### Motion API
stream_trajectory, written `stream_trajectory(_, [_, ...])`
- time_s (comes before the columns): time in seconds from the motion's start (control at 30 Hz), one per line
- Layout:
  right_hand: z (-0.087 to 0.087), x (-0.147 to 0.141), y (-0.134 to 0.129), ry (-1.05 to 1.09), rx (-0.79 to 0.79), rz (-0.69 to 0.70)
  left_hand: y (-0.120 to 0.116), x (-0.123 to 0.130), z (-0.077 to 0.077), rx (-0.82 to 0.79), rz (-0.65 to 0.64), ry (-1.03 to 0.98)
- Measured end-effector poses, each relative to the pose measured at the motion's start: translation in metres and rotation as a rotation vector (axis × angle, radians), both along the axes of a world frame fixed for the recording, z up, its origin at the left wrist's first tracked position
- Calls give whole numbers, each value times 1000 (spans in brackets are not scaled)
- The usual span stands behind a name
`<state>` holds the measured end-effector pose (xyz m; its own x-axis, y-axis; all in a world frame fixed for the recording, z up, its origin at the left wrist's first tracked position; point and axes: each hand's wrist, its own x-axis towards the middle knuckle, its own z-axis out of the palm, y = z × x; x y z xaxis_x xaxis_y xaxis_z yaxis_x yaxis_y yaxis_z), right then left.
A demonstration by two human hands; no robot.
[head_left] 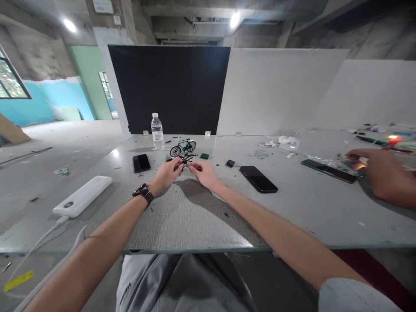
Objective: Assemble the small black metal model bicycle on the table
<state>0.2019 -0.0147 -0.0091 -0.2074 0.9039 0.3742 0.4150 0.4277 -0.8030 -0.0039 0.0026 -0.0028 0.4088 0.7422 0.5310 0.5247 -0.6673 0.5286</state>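
Over the middle of the table my left hand (168, 174) and my right hand (204, 173) meet around small black parts (186, 159). The fingers of both hands are pinched on these thin dark pieces; their exact shape is too small to tell. Just behind them stands a small green model bicycle (183, 147) with black wheels. A small green block (204, 156) lies to the right of the bicycle. A tiny silvery piece (175, 190) rests on the table in front of my left hand. A dark watch is on my left wrist.
On the glass-topped table (195, 225) are a water bottle (157, 132), a phone (141, 163), a white power bank (83, 197) with a cable, a black cap-like piece (230, 163) and a larger phone (258, 179). At right, another person's hand (383, 173) is near a phone (329, 170).
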Motion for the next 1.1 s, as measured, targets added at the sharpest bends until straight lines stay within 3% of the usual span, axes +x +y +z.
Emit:
stream_trajectory(0.27, [-6,-8,-3,194,-131,-2,0,0,-1,26,-11,12])
stream_trajectory(1.1, [-2,-13,-8,392,-284,36,-5,0,2,50,24,57])
